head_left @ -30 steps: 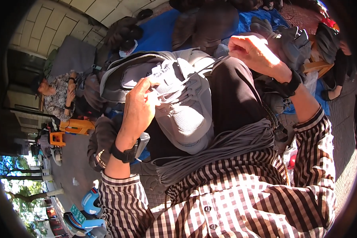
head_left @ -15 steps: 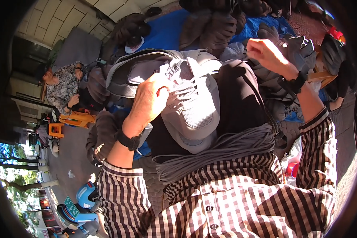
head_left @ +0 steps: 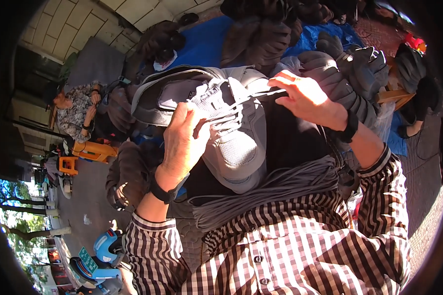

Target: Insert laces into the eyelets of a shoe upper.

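We had the gray lace-up sneaker (head_left: 235, 147) on our lap, over dark trousers (head_left: 288, 135), toe pointed back at our waist, opening away from us. Long axis ran approx. away from our body, leaning a bit L at the heel end. Our L hand (head_left: 182, 140) was at the lacing's L side, fingers bent, thumb a little apart from index; couldn't tell if they had hold of anything. Our R hand (head_left: 312, 103), R of the opening, had thumb & index nearly closed on a shoelace (head_left: 246, 99) stretched from the eyelets. Bundle of gray cords (head_left: 280, 187) lay b/w sneaker & checked shirt (head_left: 275, 246). Blue tarp (head_left: 206, 37) was beyond, w/ a seated person (head_left: 79, 108) off L.
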The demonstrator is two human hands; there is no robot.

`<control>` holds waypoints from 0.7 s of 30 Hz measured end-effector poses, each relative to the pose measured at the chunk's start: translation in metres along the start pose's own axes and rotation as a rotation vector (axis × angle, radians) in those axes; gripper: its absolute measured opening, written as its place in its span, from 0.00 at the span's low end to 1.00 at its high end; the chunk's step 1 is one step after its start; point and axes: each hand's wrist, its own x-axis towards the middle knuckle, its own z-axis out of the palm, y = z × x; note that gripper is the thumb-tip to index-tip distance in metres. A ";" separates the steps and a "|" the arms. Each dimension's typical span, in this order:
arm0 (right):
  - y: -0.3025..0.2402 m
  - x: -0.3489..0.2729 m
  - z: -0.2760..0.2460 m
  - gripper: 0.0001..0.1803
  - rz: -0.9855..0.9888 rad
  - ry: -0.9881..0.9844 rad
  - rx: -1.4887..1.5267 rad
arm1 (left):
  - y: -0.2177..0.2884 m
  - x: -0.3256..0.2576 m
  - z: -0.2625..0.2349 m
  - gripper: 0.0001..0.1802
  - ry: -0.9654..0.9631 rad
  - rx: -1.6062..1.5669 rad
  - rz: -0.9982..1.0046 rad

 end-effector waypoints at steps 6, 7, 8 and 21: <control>0.000 0.002 0.025 0.19 -0.217 0.031 -0.376 | -0.005 0.013 -0.006 0.10 -0.128 0.022 0.063; -0.003 0.006 0.026 0.17 -0.290 -0.029 -0.523 | -0.007 0.012 -0.007 0.10 -0.126 0.026 0.053; -0.006 0.009 0.025 0.17 -0.299 -0.031 -0.517 | -0.009 0.011 -0.008 0.08 -0.132 0.009 0.003; 0.028 -0.013 -0.001 0.12 -0.192 0.123 -0.508 | -0.038 0.011 -0.053 0.09 -0.557 -0.681 -0.549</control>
